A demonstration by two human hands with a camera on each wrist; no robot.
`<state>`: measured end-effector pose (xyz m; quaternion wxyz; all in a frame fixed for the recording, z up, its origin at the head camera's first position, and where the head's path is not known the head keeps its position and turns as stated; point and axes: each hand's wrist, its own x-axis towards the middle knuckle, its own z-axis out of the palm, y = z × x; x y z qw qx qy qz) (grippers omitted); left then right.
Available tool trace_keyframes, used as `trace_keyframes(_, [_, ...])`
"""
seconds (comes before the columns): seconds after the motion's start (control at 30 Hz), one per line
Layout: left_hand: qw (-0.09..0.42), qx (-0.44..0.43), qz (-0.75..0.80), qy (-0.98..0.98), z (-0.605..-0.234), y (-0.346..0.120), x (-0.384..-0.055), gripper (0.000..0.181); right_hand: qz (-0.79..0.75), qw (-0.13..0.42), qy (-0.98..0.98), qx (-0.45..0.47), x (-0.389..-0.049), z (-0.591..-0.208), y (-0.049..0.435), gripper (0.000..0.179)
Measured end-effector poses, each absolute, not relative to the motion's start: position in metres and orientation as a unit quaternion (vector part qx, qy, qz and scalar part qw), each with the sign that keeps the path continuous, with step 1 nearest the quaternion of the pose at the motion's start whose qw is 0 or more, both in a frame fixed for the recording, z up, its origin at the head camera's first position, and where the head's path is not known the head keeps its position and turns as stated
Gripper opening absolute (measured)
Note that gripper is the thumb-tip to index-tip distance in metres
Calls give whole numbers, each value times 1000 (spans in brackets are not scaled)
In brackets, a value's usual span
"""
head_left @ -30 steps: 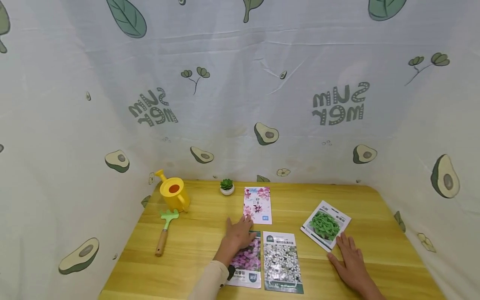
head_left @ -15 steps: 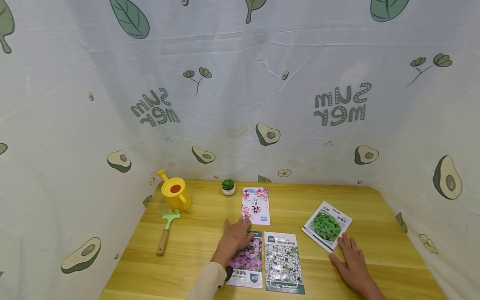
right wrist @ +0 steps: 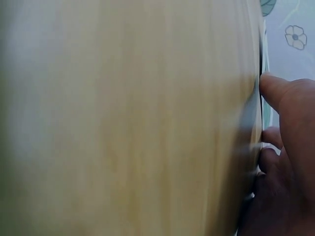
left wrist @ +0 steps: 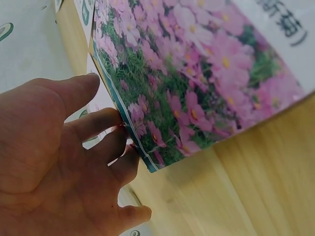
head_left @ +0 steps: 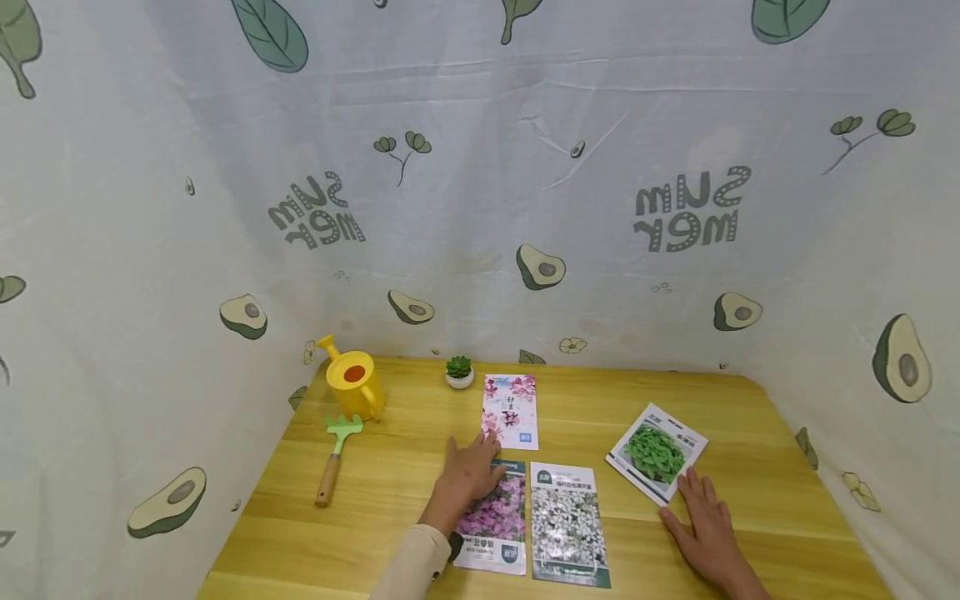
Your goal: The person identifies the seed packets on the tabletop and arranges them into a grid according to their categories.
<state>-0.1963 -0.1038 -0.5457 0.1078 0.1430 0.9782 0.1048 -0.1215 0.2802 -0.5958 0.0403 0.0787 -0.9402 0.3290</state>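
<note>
In the head view, my left hand lies over the top of a purple-flower seed packet, fingers stretched forward. Its fingertips touch the lower left of a pink-and-white blossom packet. The left wrist view shows the same left hand with relaxed fingers at the edge of the pink-flower packet. My right hand rests flat on the table, fingertips at the lower right edge of a tilted green-leaf packet. A white-flower packet lies between the hands.
A yellow watering can stands at the back left of the wooden table. Before it lies a small green rake with a wooden handle. A potted succulent stands near the back edge, against the printed cloth.
The blossom packet has slid slightly left under my left fingertips, relative to the packets below it. My right hand and the green-leaf packet stay put. The head view has shifted a little.
</note>
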Motion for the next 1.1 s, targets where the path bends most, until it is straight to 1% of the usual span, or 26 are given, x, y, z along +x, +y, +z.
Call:
trace_keyframes(0.2, [109, 146, 108, 977, -550, -106, -197, 48, 314, 45, -946, 74, -124, -602, 284, 70])
trace_keyframes(0.4, [113, 150, 120, 975, -552, -111, -196, 48, 317, 66, -943, 77, -124, -609, 284, 67])
trace_keyframes(0.7, [108, 158, 127, 973, -552, -114, -195, 49, 292, 15, -955, 53, -127, -600, 284, 71])
trace_keyframes(1.0, [106, 154, 152, 971, -553, -120, -195, 46, 237, -18, -971, 22, -136, -597, 281, 78])
trace_keyframes(1.1, [107, 152, 158, 970, -554, -121, -195, 47, 220, -13, -975, 13, -140, -595, 277, 76])
